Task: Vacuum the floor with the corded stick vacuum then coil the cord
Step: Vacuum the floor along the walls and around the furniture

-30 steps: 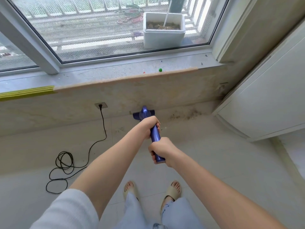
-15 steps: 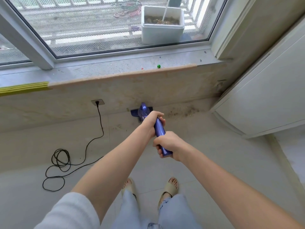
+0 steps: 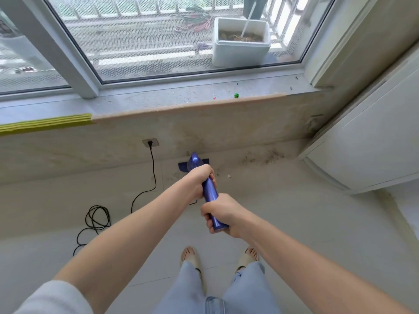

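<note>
I hold a blue stick vacuum [image 3: 210, 191] with both hands. My left hand [image 3: 199, 181] grips the handle higher up, near the body. My right hand [image 3: 221, 215] grips the handle's near end. The vacuum's floor head [image 3: 184, 166] rests on the pale floor at the foot of the wall under the window. A black cord [image 3: 154, 175] runs down from the wall socket [image 3: 150, 142] and lies in loose loops [image 3: 96, 219] on the floor to my left.
Dust and debris [image 3: 264, 158] lie along the wall base right of the vacuum's head. A white cabinet [image 3: 371, 141] stands at the right. The window sill [image 3: 181, 103] carries a small green ball [image 3: 236, 95]. My sandalled feet [image 3: 192, 257] stand below.
The vacuum's head stays at the wall base. My hands and the view have shifted slightly to the right along the wall.
</note>
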Available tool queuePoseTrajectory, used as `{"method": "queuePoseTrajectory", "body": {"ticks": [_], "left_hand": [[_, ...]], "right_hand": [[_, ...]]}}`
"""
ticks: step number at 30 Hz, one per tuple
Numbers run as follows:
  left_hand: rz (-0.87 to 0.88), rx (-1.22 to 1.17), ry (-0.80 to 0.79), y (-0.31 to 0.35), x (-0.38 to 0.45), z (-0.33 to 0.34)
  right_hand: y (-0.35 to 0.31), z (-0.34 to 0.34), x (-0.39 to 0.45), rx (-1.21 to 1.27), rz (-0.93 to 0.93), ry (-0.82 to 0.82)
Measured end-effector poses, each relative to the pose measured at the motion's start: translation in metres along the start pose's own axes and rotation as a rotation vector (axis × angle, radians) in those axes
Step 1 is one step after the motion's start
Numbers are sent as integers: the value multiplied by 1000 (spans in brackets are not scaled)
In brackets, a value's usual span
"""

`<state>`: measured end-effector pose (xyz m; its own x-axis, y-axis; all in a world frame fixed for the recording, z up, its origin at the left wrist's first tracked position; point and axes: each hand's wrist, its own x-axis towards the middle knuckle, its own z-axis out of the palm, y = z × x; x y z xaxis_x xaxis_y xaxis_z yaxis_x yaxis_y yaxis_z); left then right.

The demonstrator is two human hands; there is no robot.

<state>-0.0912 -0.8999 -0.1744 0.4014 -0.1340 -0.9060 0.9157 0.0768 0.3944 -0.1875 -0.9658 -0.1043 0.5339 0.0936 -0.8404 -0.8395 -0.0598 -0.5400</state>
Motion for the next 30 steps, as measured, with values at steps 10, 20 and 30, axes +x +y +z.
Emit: {"method": "queuePoseTrajectory", "body": {"ticks": [10, 20, 30], "left_hand": [[5, 69, -40, 36, -1, -75], [-23, 16, -38, 33, -15, -105], [-13, 83, -58, 44, -11, -115]], "right_hand": [[-24, 85, 29, 112, -9, 40], [-25, 106, 27, 52, 21, 9], [-31, 122, 40, 91, 10, 24]]}}
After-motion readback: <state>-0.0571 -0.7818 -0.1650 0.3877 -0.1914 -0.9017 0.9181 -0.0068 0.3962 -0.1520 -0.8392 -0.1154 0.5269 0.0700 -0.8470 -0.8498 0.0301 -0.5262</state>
